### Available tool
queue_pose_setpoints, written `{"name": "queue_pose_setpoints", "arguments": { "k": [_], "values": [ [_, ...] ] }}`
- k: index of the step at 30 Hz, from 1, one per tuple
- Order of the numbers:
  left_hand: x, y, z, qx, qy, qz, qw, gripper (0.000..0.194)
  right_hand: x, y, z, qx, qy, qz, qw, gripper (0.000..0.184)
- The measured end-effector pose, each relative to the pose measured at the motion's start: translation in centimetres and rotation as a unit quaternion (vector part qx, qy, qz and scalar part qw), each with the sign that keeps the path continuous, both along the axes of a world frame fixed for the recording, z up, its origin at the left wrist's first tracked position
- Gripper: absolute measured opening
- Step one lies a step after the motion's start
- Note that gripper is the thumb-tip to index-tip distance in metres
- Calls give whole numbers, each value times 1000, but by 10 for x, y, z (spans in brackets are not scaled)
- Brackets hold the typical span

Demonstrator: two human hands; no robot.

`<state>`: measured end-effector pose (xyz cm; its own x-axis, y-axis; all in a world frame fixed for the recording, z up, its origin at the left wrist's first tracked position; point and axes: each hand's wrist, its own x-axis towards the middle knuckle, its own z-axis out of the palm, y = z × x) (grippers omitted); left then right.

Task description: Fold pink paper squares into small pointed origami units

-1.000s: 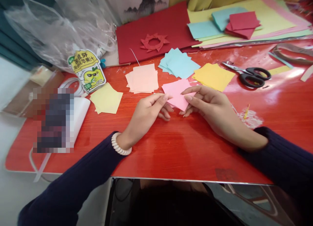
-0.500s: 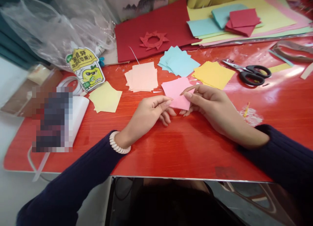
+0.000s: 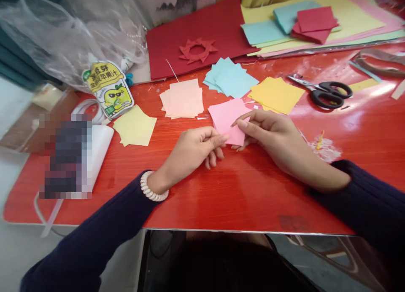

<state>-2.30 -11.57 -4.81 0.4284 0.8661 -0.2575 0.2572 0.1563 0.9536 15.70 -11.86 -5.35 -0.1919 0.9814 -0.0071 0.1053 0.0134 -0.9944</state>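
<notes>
Pink square paper (image 3: 228,115) is between my two hands above the red table (image 3: 196,199); whether it is one sheet or several I cannot tell. My left hand (image 3: 204,146) pinches its lower left corner between thumb and forefinger. On the right edge, my right hand (image 3: 267,129) grips the paper with thumb and fingers, some of them hidden behind it. Just beyond lie stacks of peach squares (image 3: 183,99), light blue squares (image 3: 230,78) and yellow-orange squares (image 3: 277,95). Pale yellow squares (image 3: 136,127) rest farther left.
Black-handled scissors (image 3: 325,95) lie at the right, near white scraps (image 3: 327,149). A folded red paper ring (image 3: 198,51) sits on dark red sheets (image 3: 164,43). Large coloured sheets (image 3: 354,20) fill the back right. A yellow pouch (image 3: 110,92) and a pixelated object (image 3: 68,157) are on the left.
My left thumb and forefinger have moved slightly down and right onto the pink paper's lower corner. The right hand keeps nearly the same hold.
</notes>
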Motion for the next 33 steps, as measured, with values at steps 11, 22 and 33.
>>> {"name": "queue_pose_setpoints", "arguments": {
  "k": [11, 22, 33],
  "values": [
    [1, -1, 2, 4, 14, -16, 1000, 31, 0, 0, 0, -21, 25, 2, 999, 30],
    [1, 0, 1, -10, 9, -25, 1000, 27, 2, 1, -5, -29, 50, -7, 998, 27],
    [4, -5, 5, 1, 23, -14, 1000, 25, -6, -7, 1, 24, -8, 3, 1000, 23]
  ]
}}
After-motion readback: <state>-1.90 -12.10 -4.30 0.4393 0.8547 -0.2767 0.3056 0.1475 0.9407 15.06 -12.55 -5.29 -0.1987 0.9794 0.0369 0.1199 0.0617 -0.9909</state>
